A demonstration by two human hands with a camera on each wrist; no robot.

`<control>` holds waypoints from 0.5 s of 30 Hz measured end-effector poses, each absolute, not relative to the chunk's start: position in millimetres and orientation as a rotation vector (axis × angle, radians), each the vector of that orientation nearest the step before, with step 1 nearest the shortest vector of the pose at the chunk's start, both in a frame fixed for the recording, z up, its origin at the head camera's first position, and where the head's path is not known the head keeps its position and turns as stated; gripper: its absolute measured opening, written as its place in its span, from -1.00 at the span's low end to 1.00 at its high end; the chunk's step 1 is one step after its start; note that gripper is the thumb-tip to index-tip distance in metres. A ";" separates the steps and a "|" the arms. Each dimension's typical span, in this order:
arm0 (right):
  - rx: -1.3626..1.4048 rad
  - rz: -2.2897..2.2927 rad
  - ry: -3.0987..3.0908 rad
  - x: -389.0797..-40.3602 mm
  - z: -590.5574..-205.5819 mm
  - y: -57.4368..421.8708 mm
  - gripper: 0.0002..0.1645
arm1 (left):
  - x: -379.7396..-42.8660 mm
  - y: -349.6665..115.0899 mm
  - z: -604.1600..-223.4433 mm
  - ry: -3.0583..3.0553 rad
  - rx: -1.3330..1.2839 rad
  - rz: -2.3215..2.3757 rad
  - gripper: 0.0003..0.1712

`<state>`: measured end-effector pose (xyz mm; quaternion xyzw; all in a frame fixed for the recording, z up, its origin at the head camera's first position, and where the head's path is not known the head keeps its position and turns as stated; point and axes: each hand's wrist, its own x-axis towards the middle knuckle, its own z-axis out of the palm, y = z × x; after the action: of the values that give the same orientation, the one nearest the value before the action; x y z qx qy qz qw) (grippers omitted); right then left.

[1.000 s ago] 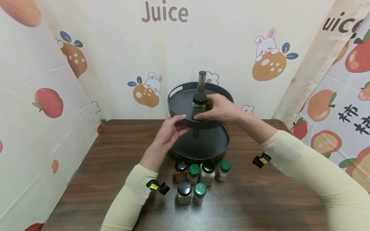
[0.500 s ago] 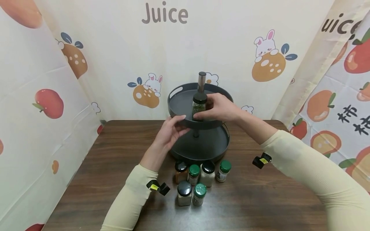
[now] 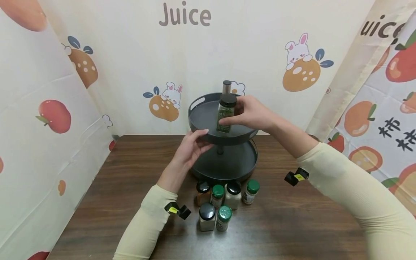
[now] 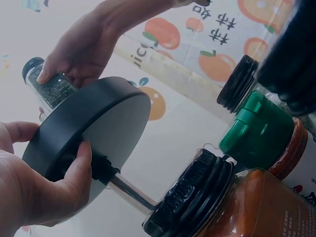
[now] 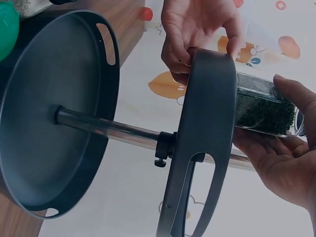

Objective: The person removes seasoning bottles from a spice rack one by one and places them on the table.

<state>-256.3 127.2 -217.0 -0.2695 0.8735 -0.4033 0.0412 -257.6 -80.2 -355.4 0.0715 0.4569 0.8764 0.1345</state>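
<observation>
My right hand (image 3: 251, 115) holds a clear spice jar (image 3: 223, 121) of dried green herbs by its sides, thumb in front. Its black lid is on, and it leans slightly over the upper tray (image 3: 235, 139) of a dark grey two-tier rack. The jar's base is near the tray floor in the head view; whether they touch I cannot tell. At the front left, my left hand (image 3: 191, 148) grips the upper tray's rim, thumb above and fingers beneath. In the right wrist view the herb jar (image 5: 264, 111) shows beyond the tray's wall (image 5: 210, 98).
The rack's lower tray (image 3: 224, 168) stands on the brown wooden table (image 3: 136, 173). Before it are several spice jars, some with green lids (image 3: 224, 213), others with black lids (image 3: 207, 211). A metal post (image 3: 226, 86) rises through the upper tray. Fruit-printed curtains surround the table.
My right hand has lifted the herb jar a little and moved it slightly right, tilting it. The left hand stays on the tray rim.
</observation>
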 end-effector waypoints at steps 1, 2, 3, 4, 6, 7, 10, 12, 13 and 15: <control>-0.832 -1.233 2.672 -257.2 -217.6 127.5 -0.52 | -257.6 -80.4 -355.5 1.320 0.210 2.541 -0.54; -0.843 -1.229 2.672 -260.1 -220.2 128.8 -0.51 | -257.5 -80.6 -355.5 1.315 0.210 2.542 -0.54; -0.849 -1.231 2.672 -262.8 -222.5 130.5 -0.50 | -257.5 -80.8 -355.6 1.310 0.208 2.544 -0.55; -0.854 -1.235 2.676 -265.3 -224.8 132.4 -0.50 | -257.4 -80.9 -355.7 1.306 0.205 2.546 -0.55; -0.857 -1.249 2.689 -269.6 -229.2 137.4 -0.47 | -257.2 -81.1 -355.4 1.299 0.200 2.548 -0.55; -0.861 -1.259 2.695 -270.7 -231.1 140.1 -0.46 | -257.1 -81.1 -355.3 1.299 0.197 2.548 -0.55; -0.845 -1.295 2.712 -266.9 -231.8 147.9 -0.45 | -256.6 -80.9 -354.9 1.301 0.192 2.546 -0.54; -0.828 -1.322 2.713 -259.9 -229.6 152.1 -0.45 | -256.5 -80.8 -354.5 1.301 0.191 2.545 -0.54; -0.826 -1.339 2.710 -256.2 -228.2 154.1 -0.45 | -256.6 -80.7 -354.3 1.302 0.192 2.544 -0.54; -0.831 -1.364 2.711 -247.9 -224.9 157.4 -0.48 | -256.9 -80.9 -353.8 1.306 0.194 2.545 -0.55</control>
<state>-247.9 157.4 -224.9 -0.2640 0.8616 -0.4336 -0.0025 -256.9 -80.9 -353.8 0.0669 0.4511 0.8793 0.1370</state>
